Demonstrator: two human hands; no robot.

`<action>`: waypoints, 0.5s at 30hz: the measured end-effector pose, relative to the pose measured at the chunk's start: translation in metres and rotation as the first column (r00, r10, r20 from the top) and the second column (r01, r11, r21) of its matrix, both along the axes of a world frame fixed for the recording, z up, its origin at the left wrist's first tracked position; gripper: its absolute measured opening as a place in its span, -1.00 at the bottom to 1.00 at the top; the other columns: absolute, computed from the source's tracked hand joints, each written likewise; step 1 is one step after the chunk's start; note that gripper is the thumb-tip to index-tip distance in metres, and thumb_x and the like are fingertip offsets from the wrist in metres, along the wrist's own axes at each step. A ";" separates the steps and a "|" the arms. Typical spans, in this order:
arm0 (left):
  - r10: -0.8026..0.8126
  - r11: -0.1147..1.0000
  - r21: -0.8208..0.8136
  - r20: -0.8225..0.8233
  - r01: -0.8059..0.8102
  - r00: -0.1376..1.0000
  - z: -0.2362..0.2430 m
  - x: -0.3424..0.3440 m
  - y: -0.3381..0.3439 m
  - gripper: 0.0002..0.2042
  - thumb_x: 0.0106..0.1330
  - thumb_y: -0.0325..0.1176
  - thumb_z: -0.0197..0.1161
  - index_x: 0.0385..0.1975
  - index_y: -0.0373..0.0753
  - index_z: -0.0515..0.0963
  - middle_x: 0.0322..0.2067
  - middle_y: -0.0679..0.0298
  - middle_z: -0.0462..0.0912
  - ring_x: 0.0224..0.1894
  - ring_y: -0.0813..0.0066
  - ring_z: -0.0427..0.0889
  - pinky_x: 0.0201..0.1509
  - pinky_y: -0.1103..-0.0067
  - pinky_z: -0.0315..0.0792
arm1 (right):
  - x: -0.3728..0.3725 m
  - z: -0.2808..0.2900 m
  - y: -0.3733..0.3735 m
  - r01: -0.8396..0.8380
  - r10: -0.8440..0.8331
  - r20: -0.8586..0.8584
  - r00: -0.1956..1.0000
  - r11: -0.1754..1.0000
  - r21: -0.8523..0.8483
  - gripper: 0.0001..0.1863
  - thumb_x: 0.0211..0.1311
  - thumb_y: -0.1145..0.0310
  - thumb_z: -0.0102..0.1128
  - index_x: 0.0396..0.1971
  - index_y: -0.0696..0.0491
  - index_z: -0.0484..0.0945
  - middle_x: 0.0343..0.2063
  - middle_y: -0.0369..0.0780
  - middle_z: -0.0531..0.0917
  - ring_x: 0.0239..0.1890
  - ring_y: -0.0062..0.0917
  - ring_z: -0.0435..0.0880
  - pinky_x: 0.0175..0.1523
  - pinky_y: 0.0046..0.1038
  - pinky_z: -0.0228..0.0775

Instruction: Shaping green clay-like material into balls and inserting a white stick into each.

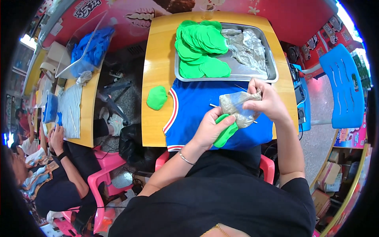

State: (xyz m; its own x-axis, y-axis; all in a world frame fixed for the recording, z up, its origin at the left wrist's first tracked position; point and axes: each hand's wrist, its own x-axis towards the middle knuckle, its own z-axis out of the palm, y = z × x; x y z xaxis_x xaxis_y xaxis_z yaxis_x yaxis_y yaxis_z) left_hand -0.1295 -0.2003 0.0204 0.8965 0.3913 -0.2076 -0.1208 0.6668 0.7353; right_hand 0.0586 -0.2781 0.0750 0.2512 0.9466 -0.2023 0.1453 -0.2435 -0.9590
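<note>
My left hand (208, 129) pinches a bright green cloth piece (227, 136), folded or gathered so its exact make is hidden. My right hand (268, 100) grips the top of a see-through plastic bag (236, 103) with greyish-brown crumbly stuff in it. The bag's lower end touches the green piece and my left thumb. Both are held over a blue garment (191, 106) with white and red striped trim. Thin sticks show partly behind the bag. A single green piece (157, 98) lies on the table to the left.
Beyond the garment, a metal tray (244, 78) holds stacked green pieces (203, 39) and crumpled plastic bags (252, 49) on the wooden table (160, 51). At left, a person (59, 185) works at another table. A blue chair (341, 87) stands right.
</note>
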 end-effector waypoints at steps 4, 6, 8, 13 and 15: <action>0.016 0.995 0.100 0.026 -0.018 1.000 0.007 0.001 0.017 -0.71 0.25 -0.36 0.19 -0.08 -0.32 0.42 -0.22 0.34 0.54 -0.25 0.71 0.50 -0.20 0.72 0.43 | -0.016 -0.017 -0.002 0.061 -0.031 -0.210 0.977 0.989 0.138 -0.44 -0.25 0.28 0.49 -0.21 0.14 0.42 -0.42 -0.35 0.53 -0.32 -0.66 0.48 -0.19 -0.58 0.34; 0.002 0.989 0.146 0.002 -0.002 1.000 0.007 -0.002 0.024 -0.75 0.26 -0.35 0.18 -0.12 -0.30 0.43 -0.25 0.35 0.53 -0.27 0.73 0.49 -0.21 0.73 0.42 | -0.013 -0.022 -0.007 -0.129 0.115 -0.195 0.974 0.990 -0.060 -0.47 -0.22 0.25 0.48 -0.21 0.14 0.47 -0.44 -0.36 0.54 -0.36 -0.71 0.48 -0.22 -0.59 0.34; -0.107 0.973 0.203 -0.035 0.112 0.994 0.001 -0.008 0.031 -0.79 0.26 -0.35 0.17 -0.18 -0.29 0.44 -0.27 0.36 0.52 -0.27 0.74 0.48 -0.22 0.73 0.42 | -0.019 -0.017 -0.008 -0.200 0.141 -0.294 0.945 0.963 -0.182 -0.57 -0.11 0.25 0.41 -0.24 0.13 0.49 -0.47 -0.37 0.54 -0.44 -0.77 0.45 -0.34 -0.64 0.31; -0.047 0.985 0.160 -0.099 0.063 0.994 0.005 -0.012 0.039 -0.79 0.23 -0.41 0.19 -0.18 -0.29 0.41 -0.29 0.35 0.52 -0.27 0.73 0.48 -0.22 0.72 0.42 | -0.029 -0.032 -0.005 -0.095 0.032 -0.455 0.890 0.989 -0.116 -0.77 0.14 0.28 0.18 -0.29 0.09 0.46 -0.57 -0.42 0.46 -0.57 -0.79 0.36 -0.49 -0.69 0.21; -0.053 0.981 0.180 -0.105 0.072 0.993 0.004 -0.011 0.040 -0.76 0.22 -0.43 0.20 -0.15 -0.30 0.40 -0.29 0.34 0.53 -0.26 0.72 0.49 -0.22 0.72 0.43 | -0.035 -0.042 -0.003 -0.053 0.006 -0.497 0.868 0.995 -0.081 -0.76 0.14 0.28 0.18 -0.26 0.08 0.43 -0.54 -0.40 0.47 -0.56 -0.79 0.37 -0.50 -0.70 0.20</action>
State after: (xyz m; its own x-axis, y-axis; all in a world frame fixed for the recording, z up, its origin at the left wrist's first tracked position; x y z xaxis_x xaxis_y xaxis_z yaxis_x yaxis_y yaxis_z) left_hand -0.1402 -0.1600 0.0244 0.8990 0.3748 -0.2265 -0.0038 0.5239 0.8518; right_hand 0.0234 -0.2807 0.0332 0.0680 0.9242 -0.3759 -0.3346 -0.3338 -0.8813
